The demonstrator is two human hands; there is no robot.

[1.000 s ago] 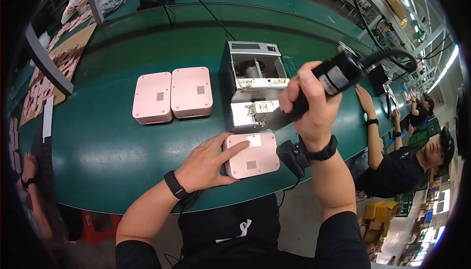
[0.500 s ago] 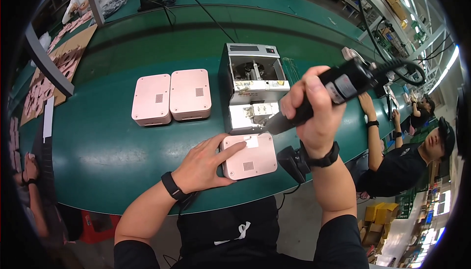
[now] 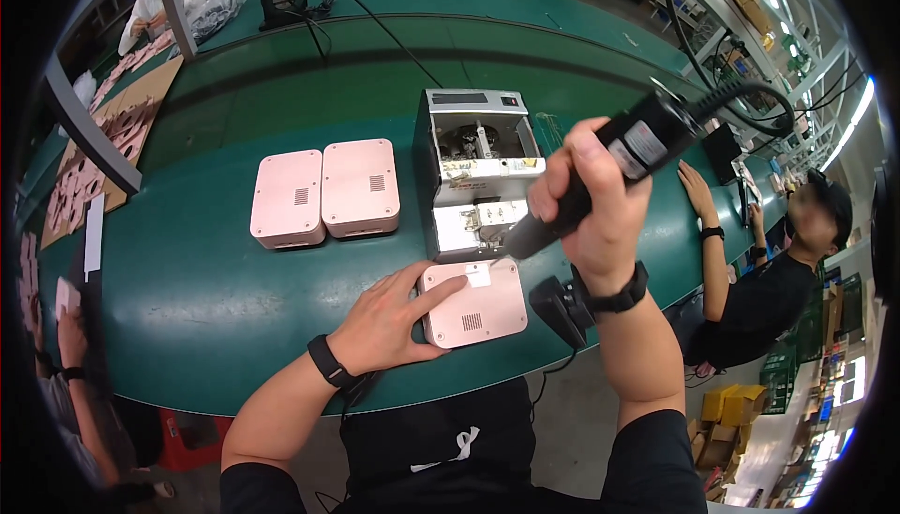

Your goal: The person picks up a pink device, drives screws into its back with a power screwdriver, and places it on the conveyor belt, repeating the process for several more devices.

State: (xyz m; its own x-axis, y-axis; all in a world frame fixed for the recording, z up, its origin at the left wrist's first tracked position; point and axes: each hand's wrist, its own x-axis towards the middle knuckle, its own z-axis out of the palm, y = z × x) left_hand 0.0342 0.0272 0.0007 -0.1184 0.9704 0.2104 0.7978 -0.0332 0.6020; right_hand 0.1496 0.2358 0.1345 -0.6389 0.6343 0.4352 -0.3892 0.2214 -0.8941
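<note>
A pink box-shaped housing with corner screw holes and a small grille lies on the table near its front edge. My left hand grips the housing's left side, its index finger reaching toward a white label on the top. My right hand is wrapped round a black corded electric screwdriver, held tilted with its nose down and to the left. The driver's tip is close to the far edge of the housing by the label; whether it touches a screw is too small to tell.
A grey screw feeder machine stands just beyond the housing. Two more pink housings sit side by side at the left. The screwdriver's cord runs up at the right. Co-workers sit at both sides, one person's hand on the table.
The view has shifted slightly. Both my hands keep their holds, the screwdriver's tip staying near the housing's far edge. At the far left, a co-worker's hand has moved with a small pink piece.
</note>
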